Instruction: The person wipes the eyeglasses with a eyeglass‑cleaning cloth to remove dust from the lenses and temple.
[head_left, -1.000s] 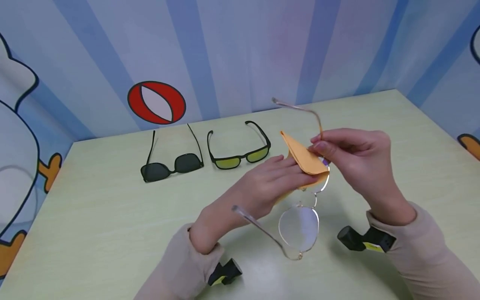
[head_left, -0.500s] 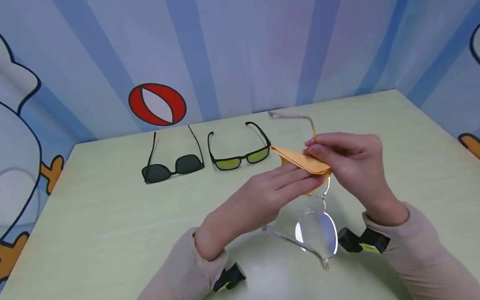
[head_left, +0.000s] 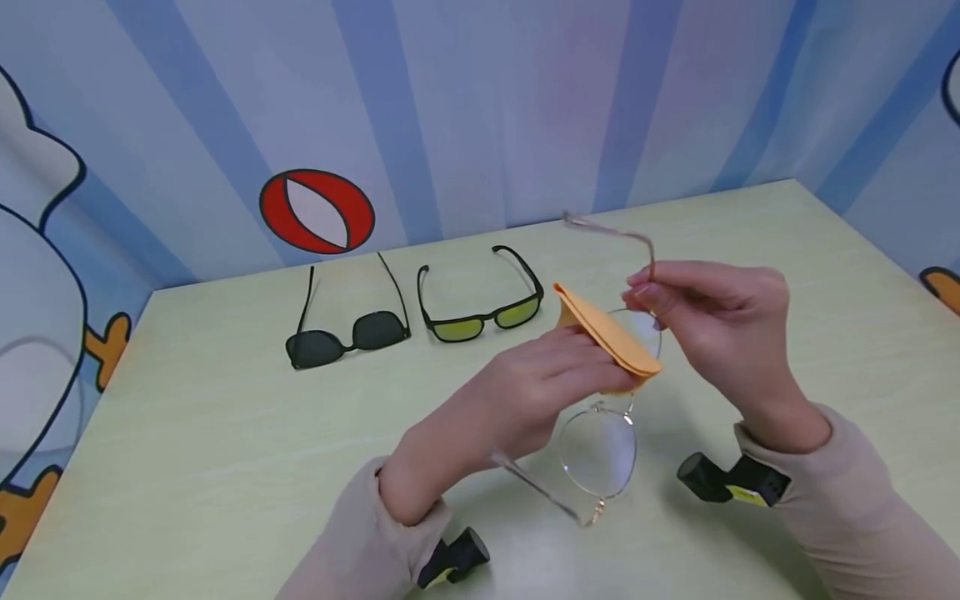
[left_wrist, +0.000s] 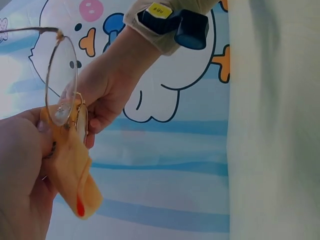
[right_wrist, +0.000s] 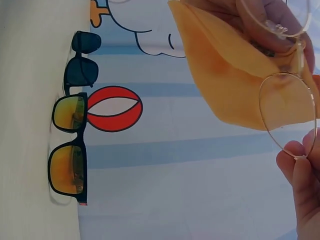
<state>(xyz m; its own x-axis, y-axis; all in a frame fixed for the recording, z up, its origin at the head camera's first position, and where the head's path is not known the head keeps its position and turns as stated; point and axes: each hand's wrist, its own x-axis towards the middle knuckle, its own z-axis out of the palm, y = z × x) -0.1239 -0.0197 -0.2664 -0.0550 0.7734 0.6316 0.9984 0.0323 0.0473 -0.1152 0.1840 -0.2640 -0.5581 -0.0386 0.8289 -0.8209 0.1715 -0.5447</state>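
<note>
Eyeglasses [head_left: 597, 454] with thin gold rims hang in the air over the table, both temples unfolded. My right hand [head_left: 720, 333] pinches them at the hinge end of the far lens, where the temple begins. With its fingers and thumb my left hand [head_left: 517, 387] grips a folded orange cloth [head_left: 609, 332] at the bridge and the far lens. The cloth hides part of that lens and some of the left fingers in the head view. In the right wrist view, the orange cloth [right_wrist: 215, 75] spreads behind the lens nearest the right fingertips.
Dark sunglasses [head_left: 315, 347] and black-framed glasses with yellow lenses [head_left: 459, 329] stand unfolded at the back of the pale table [head_left: 225, 467]. Behind them rises a striped blue wall [head_left: 465, 108] with cartoon prints. Each sleeve carries a small black camera [head_left: 703, 477].
The eyeglasses dipped down and right, then came back up. The cloth has slid from the far lens's outer part towards the bridge, uncovering more lens. Both hands kept their holds.
</note>
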